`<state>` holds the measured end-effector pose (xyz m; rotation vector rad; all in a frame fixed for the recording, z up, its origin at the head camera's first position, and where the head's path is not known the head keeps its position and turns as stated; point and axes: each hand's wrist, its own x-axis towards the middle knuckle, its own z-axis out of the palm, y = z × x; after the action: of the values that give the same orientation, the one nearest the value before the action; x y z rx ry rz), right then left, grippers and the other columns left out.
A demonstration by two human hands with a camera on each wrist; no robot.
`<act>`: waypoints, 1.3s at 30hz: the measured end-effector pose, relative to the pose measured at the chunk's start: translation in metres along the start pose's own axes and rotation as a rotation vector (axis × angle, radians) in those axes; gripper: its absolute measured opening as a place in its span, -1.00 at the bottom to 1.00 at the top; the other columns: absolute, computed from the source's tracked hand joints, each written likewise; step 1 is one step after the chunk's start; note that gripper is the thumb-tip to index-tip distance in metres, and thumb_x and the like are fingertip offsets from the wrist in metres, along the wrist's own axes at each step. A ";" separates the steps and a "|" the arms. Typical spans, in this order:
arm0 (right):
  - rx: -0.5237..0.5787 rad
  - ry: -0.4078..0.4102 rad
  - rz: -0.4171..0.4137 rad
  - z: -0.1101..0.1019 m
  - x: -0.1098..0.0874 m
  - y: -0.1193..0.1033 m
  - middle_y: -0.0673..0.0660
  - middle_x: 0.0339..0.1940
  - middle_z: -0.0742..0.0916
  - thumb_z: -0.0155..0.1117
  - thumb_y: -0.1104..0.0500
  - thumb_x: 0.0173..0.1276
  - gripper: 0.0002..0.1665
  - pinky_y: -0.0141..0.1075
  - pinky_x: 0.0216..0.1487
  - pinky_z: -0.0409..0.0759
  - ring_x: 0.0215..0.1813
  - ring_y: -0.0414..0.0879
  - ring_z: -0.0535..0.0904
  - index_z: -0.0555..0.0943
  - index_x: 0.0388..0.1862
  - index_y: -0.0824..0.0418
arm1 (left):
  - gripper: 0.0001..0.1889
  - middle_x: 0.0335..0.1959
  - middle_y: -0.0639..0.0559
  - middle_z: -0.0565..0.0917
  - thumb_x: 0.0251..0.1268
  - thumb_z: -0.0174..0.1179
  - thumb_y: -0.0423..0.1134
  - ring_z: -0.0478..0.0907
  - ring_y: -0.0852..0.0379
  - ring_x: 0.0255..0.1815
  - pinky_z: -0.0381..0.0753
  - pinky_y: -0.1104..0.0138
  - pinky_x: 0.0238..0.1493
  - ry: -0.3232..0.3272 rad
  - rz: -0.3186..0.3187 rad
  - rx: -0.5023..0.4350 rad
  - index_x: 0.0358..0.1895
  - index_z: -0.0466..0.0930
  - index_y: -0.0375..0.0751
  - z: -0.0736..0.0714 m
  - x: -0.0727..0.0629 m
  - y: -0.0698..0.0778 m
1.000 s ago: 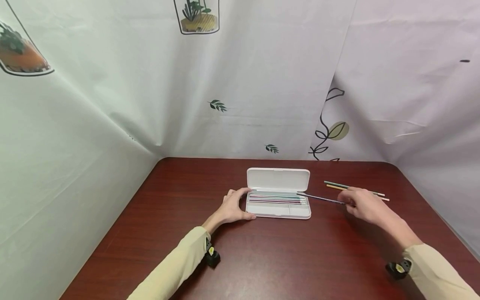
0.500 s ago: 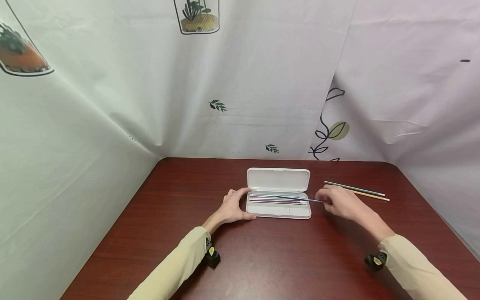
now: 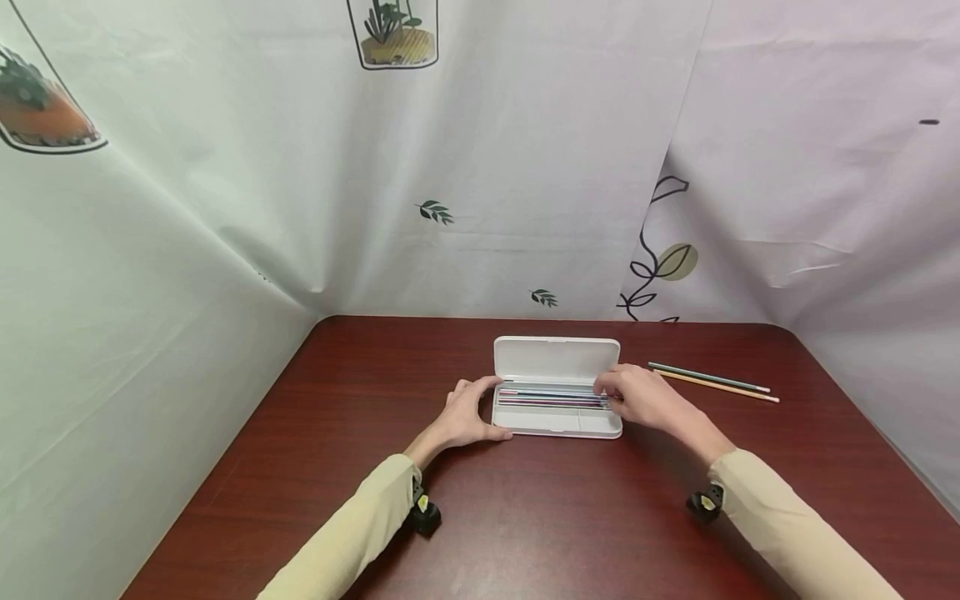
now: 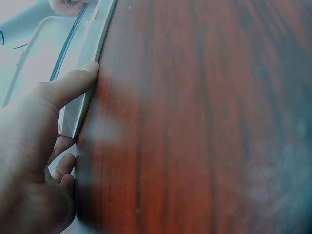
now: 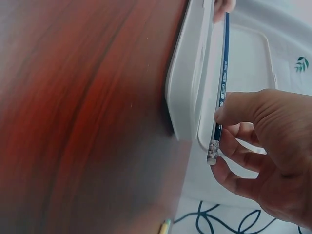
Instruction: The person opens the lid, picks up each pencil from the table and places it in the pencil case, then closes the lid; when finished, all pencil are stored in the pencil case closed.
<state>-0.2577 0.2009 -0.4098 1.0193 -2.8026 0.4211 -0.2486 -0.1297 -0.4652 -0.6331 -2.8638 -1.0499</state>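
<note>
A white pencil case (image 3: 557,360) lies with its lid raised at the back, several pencils (image 3: 551,402) lengthwise in its tray. My left hand (image 3: 463,414) holds the case's left end, thumb on the front edge and fingers round the back corner. Over the right end, my right hand (image 3: 647,397) pinches a dark blue pencil (image 5: 224,68) between thumb and fingers. Its metal band and eraser (image 5: 212,160) stick out below the thumb in the right wrist view, and its length runs along the tray. The head view hides its held end behind the fingers.
On the reddish-brown wooden table (image 3: 540,517), a green pencil (image 3: 708,377) and a yellow pencil (image 3: 722,387) lie to the right of the case. A pale printed cloth (image 3: 487,167) hangs behind the table's back edge.
My right hand has moved left, bringing the dark blue pencil from beside the case to over its tray. The green and yellow pencils are uncovered now. My left hand stays put.
</note>
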 end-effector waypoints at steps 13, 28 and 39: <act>0.005 -0.005 -0.032 0.013 0.017 -0.010 -0.05 -0.35 0.63 0.33 0.45 0.10 -0.73 -0.22 -0.41 0.49 -0.40 -0.16 0.48 0.70 -0.33 0.11 | -0.05 0.13 -0.03 0.57 -0.22 0.64 0.00 0.34 -0.03 0.12 0.25 0.06 0.12 0.004 0.002 -0.003 0.38 0.42 -0.08 0.000 -0.001 -0.001; 0.014 0.027 -0.040 0.015 0.016 -0.009 -0.05 -0.35 0.63 0.39 0.42 0.12 -0.78 -0.18 -0.32 0.55 -0.35 -0.15 0.52 0.71 -0.34 0.12 | -0.05 0.12 -0.03 0.57 -0.22 0.63 0.00 0.34 -0.03 0.12 0.25 0.06 0.11 0.003 0.008 -0.001 0.38 0.42 -0.09 0.000 -0.001 0.000; -0.006 0.184 0.054 -0.015 -0.020 0.033 0.02 -0.36 0.66 0.42 0.39 0.11 -0.82 -0.03 -0.31 0.55 -0.36 -0.04 0.57 0.72 -0.29 0.21 | -0.06 0.13 -0.03 0.57 -0.20 0.62 0.00 0.34 -0.03 0.12 0.24 0.05 0.11 0.004 0.025 -0.005 0.38 0.42 -0.11 -0.001 0.000 0.001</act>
<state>-0.2633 0.2421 -0.4068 0.8578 -2.6699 0.4866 -0.2483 -0.1300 -0.4638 -0.6648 -2.8430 -1.0535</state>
